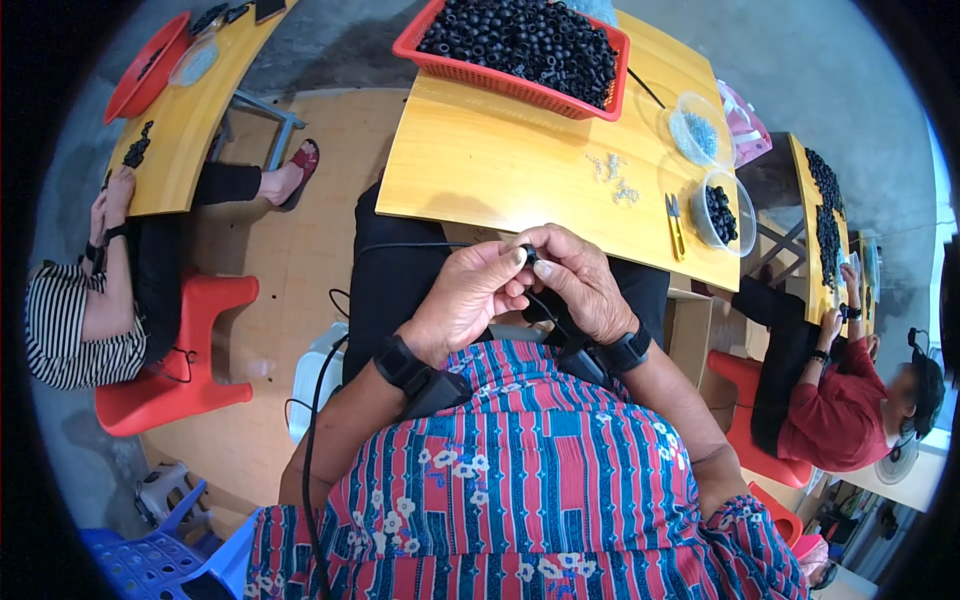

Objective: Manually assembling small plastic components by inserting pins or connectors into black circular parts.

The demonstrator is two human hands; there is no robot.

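Just in front of the table's near edge, my two hands meet over a small black round part (529, 254). My left hand (462, 292) pinches it from the left between thumb and fingertips. My right hand (584, 285) closes on it from the other side, thumb and index finger pressed to it. The fingertips cover most of the part, so its full shape is hidden. A dark cuff with a cable circles each wrist.
On the yellow table (470, 165) are a red basket (500, 92) of black parts, small clear pieces (614, 178), yellow-handled thread snips (676, 228), a clear tub (744, 238) of black parts and another tub (682, 140) of pale bits. People sit at tables on both sides.
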